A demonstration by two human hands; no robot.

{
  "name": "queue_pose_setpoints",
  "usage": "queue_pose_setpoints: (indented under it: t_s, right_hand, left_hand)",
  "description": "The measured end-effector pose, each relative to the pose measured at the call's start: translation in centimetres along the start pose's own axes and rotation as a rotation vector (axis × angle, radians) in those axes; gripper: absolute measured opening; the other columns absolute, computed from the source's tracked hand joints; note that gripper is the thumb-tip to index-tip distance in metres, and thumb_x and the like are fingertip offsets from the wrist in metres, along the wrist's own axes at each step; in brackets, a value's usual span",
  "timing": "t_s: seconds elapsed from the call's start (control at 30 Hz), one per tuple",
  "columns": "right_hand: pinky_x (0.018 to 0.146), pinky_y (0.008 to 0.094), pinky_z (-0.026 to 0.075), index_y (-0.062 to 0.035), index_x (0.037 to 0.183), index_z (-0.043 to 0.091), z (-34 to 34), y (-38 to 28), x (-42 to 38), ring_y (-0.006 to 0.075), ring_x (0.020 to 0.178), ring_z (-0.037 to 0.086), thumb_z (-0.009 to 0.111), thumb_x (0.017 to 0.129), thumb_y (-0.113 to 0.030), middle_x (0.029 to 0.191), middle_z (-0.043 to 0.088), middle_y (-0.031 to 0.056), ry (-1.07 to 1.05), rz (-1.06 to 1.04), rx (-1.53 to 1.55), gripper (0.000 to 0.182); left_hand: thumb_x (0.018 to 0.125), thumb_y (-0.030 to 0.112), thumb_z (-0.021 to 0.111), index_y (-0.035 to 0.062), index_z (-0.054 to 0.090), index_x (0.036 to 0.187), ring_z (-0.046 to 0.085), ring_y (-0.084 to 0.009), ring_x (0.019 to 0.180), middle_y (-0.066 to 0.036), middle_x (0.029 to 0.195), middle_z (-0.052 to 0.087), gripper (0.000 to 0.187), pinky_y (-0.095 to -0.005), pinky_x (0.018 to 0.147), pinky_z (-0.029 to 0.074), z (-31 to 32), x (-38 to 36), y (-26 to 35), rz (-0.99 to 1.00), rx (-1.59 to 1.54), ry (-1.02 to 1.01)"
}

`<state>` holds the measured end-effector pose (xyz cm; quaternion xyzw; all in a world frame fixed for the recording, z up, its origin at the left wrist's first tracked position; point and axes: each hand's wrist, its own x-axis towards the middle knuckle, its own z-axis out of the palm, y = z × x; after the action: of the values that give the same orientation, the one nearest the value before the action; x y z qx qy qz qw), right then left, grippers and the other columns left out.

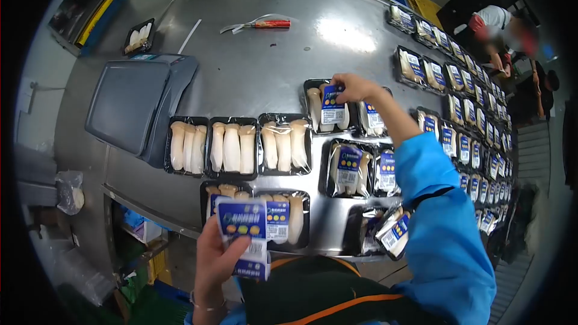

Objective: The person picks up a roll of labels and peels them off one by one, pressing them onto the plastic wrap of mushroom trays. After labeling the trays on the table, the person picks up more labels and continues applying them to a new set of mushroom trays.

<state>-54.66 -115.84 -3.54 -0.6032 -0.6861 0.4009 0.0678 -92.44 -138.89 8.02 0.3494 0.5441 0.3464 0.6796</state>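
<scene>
My left hand (220,256), low in the view, grips a stack of blue and white labels (244,229), thumb across the front. Behind it lie two mushroom trays, the right one (295,219) bearing a label. My right hand (352,89) reaches to a wrapped mushroom tray (314,105), its fingers pressed on the top of the blue and white label (333,105) there. Left of that tray stand three wrapped trays without labels (284,144), (232,146), (188,146). Just below my right hand's tray is another labelled tray (349,170).
A grey scale (129,105) stands at the left, with a small tray (139,37) behind it. Red-handled scissors (271,24) lie on the metal table (241,66). Rows of labelled trays (463,111) cover the right side. Other people (503,30) are at the far right.
</scene>
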Motion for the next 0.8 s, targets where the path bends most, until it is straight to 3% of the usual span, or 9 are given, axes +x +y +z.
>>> queue_pose_setpoints:
  t_s: [0.07, 0.2, 0.27, 0.3, 0.33, 0.4, 0.53, 0.63, 0.8]
  right_hand:
    - [0.079, 0.0319, 0.045, -0.0029, 0.102, 0.057, 2.3, 1.2, 0.9, 0.0221, 0.086, 0.056, 0.072, 0.056, -0.008, 0.096, 0.059, 0.0112, -0.006, 0.062, 0.128, 0.048]
    - [0.084, 0.0346, 0.044, -0.0017, 0.109, 0.053, 5.4, 1.3, -0.9, 0.0293, 0.096, 0.053, 0.074, 0.058, -0.011, 0.114, 0.050, 0.0170, 0.219, 0.000, -0.017, 0.056]
    - [0.089, 0.0360, 0.042, -0.0043, 0.116, 0.050, 6.4, 0.2, -2.4, 0.0317, 0.105, 0.048, 0.074, 0.063, -0.015, 0.121, 0.041, 0.0205, 0.705, -0.048, -0.364, 0.059]
    - [0.089, 0.0370, 0.041, -0.0049, 0.117, 0.051, 6.7, -0.2, -3.1, 0.0309, 0.103, 0.050, 0.071, 0.068, -0.014, 0.111, 0.050, 0.0175, 0.812, -0.180, -0.295, 0.053]
    - [0.089, 0.0370, 0.041, -0.0049, 0.117, 0.051, 6.9, -0.2, -3.5, 0.0309, 0.103, 0.050, 0.071, 0.068, -0.014, 0.111, 0.050, 0.0175, 0.810, -0.192, -0.289, 0.053]
    - [0.089, 0.0355, 0.042, -0.0056, 0.116, 0.053, 8.2, -0.3, -4.7, 0.0283, 0.101, 0.053, 0.065, 0.075, -0.010, 0.103, 0.057, 0.0143, 0.304, -0.080, -0.337, 0.044]
    - [0.077, 0.0296, 0.047, -0.0026, 0.100, 0.063, 8.7, -15.4, -13.8, 0.0232, 0.087, 0.060, 0.063, 0.079, -0.010, 0.099, 0.061, 0.0122, -0.055, -0.280, 0.792, 0.022]
    - [0.073, 0.0312, 0.048, -0.0020, 0.095, 0.065, 10.1, -19.3, -17.3, 0.0232, 0.084, 0.060, 0.064, 0.077, -0.008, 0.092, 0.063, 0.0113, -0.063, -0.525, 0.493, 0.019]
    - [0.068, 0.0339, 0.047, -0.0019, 0.091, 0.064, 12.6, -21.2, -17.8, 0.0240, 0.074, 0.059, 0.065, 0.071, -0.006, 0.080, 0.060, 0.0090, 0.326, -0.737, 0.197, 0.020]
  left_hand:
    - [0.078, -0.006, 0.058, -0.0039, 0.052, 0.106, 0.056, -0.0117, 0.090, -0.008, 0.096, 0.060, 0.028, -0.0241, 0.078, 0.046, 0.3, -0.4, 0.2, 0.179, -0.052, 0.000]
    - [0.079, -0.006, 0.058, -0.0045, 0.050, 0.108, 0.056, -0.0116, 0.088, -0.008, 0.096, 0.060, 0.030, -0.0237, 0.077, 0.045, 0.0, -0.5, -1.1, 0.096, -0.033, -0.012]
    - [0.080, -0.005, 0.056, -0.0043, 0.050, 0.109, 0.056, -0.0109, 0.087, -0.008, 0.096, 0.059, 0.029, -0.0226, 0.076, 0.044, 1.0, 0.0, -1.0, 0.111, 0.004, 0.009]
    - [0.080, -0.004, 0.056, -0.0041, 0.051, 0.108, 0.056, -0.0106, 0.087, -0.008, 0.096, 0.059, 0.028, -0.0225, 0.076, 0.044, 1.5, 0.1, -0.6, 0.144, 0.068, 0.008]
    - [0.081, -0.004, 0.056, -0.0039, 0.051, 0.108, 0.055, -0.0103, 0.087, -0.008, 0.096, 0.059, 0.027, -0.0223, 0.076, 0.044, 1.9, 0.2, -0.1, 0.178, 0.132, 0.012]
    - [0.080, -0.004, 0.057, -0.0030, 0.053, 0.107, 0.054, -0.0090, 0.084, -0.004, 0.091, 0.058, 0.027, -0.0218, 0.075, 0.043, 2.5, 0.2, 0.4, 0.097, 0.010, 0.048]
    - [0.079, -0.003, 0.058, 0.0006, 0.060, 0.098, 0.054, -0.0141, 0.075, -0.007, 0.085, 0.059, 0.020, -0.0245, 0.069, 0.042, 1.9, 1.5, -0.2, 0.388, 0.413, -0.069]
    - [0.075, 0.002, 0.065, 0.0022, 0.064, 0.086, 0.051, -0.0154, 0.064, -0.007, 0.071, 0.057, 0.011, -0.0255, 0.057, 0.039, 1.4, 1.9, -0.7, 0.520, 0.546, -0.031]
    - [0.068, 0.006, 0.073, 0.0011, 0.065, 0.078, 0.049, -0.0159, 0.060, -0.004, 0.062, 0.055, 0.013, -0.0277, 0.054, 0.039, -1.1, 1.4, -1.4, 0.462, 0.458, 0.016]
